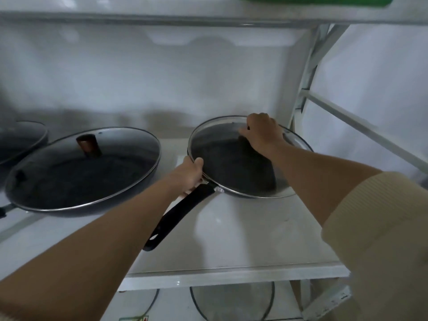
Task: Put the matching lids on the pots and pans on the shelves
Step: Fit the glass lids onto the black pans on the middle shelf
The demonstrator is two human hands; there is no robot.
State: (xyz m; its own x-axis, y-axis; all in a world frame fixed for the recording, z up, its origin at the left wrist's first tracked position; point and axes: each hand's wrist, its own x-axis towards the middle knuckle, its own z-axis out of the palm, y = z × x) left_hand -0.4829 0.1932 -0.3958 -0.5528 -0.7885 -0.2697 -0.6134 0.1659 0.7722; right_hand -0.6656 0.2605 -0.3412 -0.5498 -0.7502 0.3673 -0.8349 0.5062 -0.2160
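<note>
A black frying pan (234,179) stands at the right of the white shelf (231,230), its long black handle (176,216) pointing toward me. A glass lid (215,140) lies tilted over it. My right hand (261,133) grips the lid's knob, which the hand hides. My left hand (191,173) holds the pan where handle meets rim, thumb on the lid's edge. To the left sits a second dark pan (76,177) covered by a glass lid with a dark knob (89,144).
A third lidded pan (20,137) shows partly at the far left. The shelf frame's white upright and diagonal brace (361,128) stand close to the right of the pan. Another glass lid (231,300) lies on the shelf below. An upper shelf (162,17) runs overhead.
</note>
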